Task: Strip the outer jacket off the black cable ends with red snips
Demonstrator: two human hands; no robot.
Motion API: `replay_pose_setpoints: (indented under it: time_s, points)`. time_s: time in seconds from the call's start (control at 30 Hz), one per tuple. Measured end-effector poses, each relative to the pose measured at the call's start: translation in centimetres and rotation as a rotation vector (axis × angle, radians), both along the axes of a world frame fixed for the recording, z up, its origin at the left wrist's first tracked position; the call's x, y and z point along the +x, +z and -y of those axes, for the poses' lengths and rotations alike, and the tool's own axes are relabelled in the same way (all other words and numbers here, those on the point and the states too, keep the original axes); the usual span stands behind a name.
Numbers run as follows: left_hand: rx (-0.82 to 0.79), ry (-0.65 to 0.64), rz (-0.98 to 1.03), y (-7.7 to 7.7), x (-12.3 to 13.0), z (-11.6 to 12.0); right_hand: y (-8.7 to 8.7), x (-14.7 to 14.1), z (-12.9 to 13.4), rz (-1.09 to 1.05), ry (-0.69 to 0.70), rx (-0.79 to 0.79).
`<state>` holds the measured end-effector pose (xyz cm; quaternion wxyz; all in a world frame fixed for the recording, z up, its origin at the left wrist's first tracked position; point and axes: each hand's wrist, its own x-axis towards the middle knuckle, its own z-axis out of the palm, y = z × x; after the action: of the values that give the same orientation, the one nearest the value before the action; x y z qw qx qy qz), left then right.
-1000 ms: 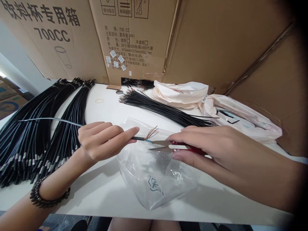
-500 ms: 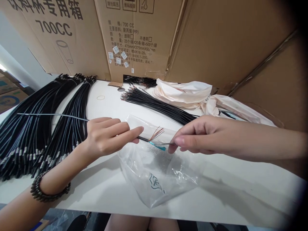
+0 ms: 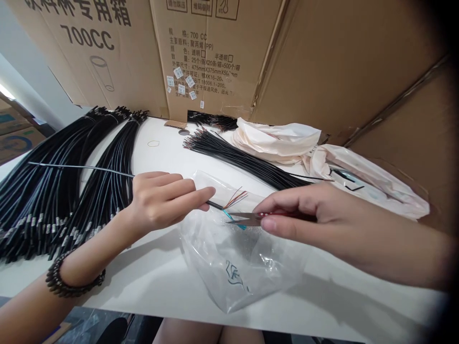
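Observation:
My left hand [image 3: 161,203] pinches a thin black cable [image 3: 82,168] near its stripped end, where fine coloured wires [image 3: 234,198] fan out. The rest of the cable runs off to the left over the table. My right hand [image 3: 322,220] grips small red-handled snips [image 3: 247,219], their blades at the teal wire just below the fanned strands. Both hands hover above a clear plastic bag [image 3: 233,258] lying on the white table [image 3: 161,282].
Large bundles of black cables [image 3: 53,191] lie at the left. A loose pile of cut black cables [image 3: 244,160] sits behind the hands. Crumpled pale plastic bags [image 3: 283,138] lie at the back right. Cardboard boxes [image 3: 215,52] wall off the back and right.
The right hand pulled away half a second ago with the snips barely showing. Now it has come back, and the snips' blades sit at the teal wire.

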<state>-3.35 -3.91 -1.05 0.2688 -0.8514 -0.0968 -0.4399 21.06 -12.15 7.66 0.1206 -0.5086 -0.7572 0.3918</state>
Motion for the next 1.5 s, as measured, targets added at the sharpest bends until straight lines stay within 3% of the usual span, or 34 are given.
replay_pose_setpoints:
  time_s: [0.13, 0.27, 0.33, 0.4, 0.6, 0.73, 1.07, 1.5]
  points:
    - [-0.024, -0.006, 0.009, -0.1, 0.0, -0.1, -1.3, -0.6, 1.6, 0.180, 0.068, 0.565]
    - [-0.073, -0.013, 0.037, -0.1, -0.1, 0.0, -2.7, -0.3, 1.8, 0.330, 0.232, 1.080]
    - [-0.091, -0.020, 0.030, 0.0, 0.0, 0.1, -3.0, 0.2, 1.5, 0.370, 0.340, 1.273]
    - [-0.091, -0.029, 0.011, 0.0, 0.0, 0.1, -2.9, 0.9, 1.3, 0.397, 0.404, 1.370]
    - [-0.060, -0.060, -0.005, -0.1, -0.4, -0.4, -2.2, 2.0, 1.2, 0.432, 0.287, 1.329]
    - [-0.035, -0.078, -0.001, -0.1, -0.6, -0.3, -2.3, 1.5, 1.4, 0.406, 0.319, 1.370]
    - [0.053, -0.129, 0.008, 0.3, -1.0, 0.3, -2.4, 0.3, 1.7, 0.250, 0.312, 1.300]
    - [0.048, -0.025, -0.031, 0.5, -1.5, 1.5, -2.2, 0.1, 1.8, 0.319, 0.323, 1.271]
